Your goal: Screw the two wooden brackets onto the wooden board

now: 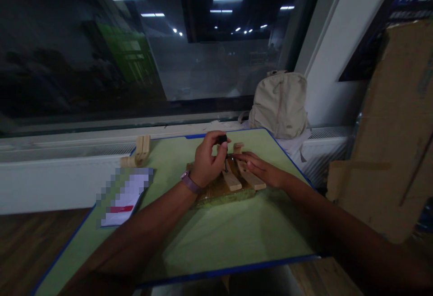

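Note:
My left hand (207, 160) is closed around the black handle of a screwdriver (222, 139), whose thin dark shaft points down at the wood. Below it lie two light wooden pieces, a left one (232, 181) and a right one (252, 178), side by side and slanted. My right hand (264, 169) reaches in from the right with its fingers stretched out over the right piece, the fingertips close to the shaft. Whether they touch it I cannot tell. Under the wood is a brown, shiny, tape-wrapped block (211, 192), partly covered by my left hand and wrist.
The green table (237, 233) has a blue edge. At its left stand more wooden pieces (142, 148), near a blurred-out paper or booklet (133, 196). A beige backpack (280, 104) leans by the window behind. Large cardboard (379, 151) stands to the right.

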A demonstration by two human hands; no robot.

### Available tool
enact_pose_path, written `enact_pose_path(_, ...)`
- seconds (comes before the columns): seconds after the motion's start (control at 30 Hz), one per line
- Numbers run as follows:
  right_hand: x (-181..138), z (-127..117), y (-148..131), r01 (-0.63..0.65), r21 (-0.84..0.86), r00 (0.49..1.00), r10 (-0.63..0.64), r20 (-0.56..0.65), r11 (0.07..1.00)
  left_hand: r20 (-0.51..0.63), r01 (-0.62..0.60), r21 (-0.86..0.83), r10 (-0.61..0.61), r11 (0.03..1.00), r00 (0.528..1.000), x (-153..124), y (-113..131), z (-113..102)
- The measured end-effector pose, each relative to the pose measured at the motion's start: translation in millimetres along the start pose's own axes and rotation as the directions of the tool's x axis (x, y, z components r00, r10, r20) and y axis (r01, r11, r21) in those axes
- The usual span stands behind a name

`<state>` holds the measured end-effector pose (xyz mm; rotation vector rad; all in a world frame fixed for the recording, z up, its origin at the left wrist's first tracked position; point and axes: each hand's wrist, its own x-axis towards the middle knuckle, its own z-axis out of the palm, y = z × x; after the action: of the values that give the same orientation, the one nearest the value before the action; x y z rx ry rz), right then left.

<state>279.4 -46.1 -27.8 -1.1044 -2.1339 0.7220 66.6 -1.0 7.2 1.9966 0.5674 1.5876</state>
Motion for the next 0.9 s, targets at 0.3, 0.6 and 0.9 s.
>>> enact_pose_path(0.3,0,0,7,-0.007,0.026,1.000,0.008,-0.022,1.000,-0.020,-0.115,0.143,0.119,0.983,0.993,7,6,-2)
enact_pose_path(0.6,-2,-5,-3,-0.018,-0.023,1.000,0.018,0.008,1.000,-0.011,-0.088,0.050,0.088,0.995,0.996,2,4,2)
enact_pose_path(0.9,-2,-1,5,0.009,-0.007,1.000,-0.009,-0.009,1.000,-0.031,-0.226,0.279,0.245,0.933,0.969,8,12,-3)
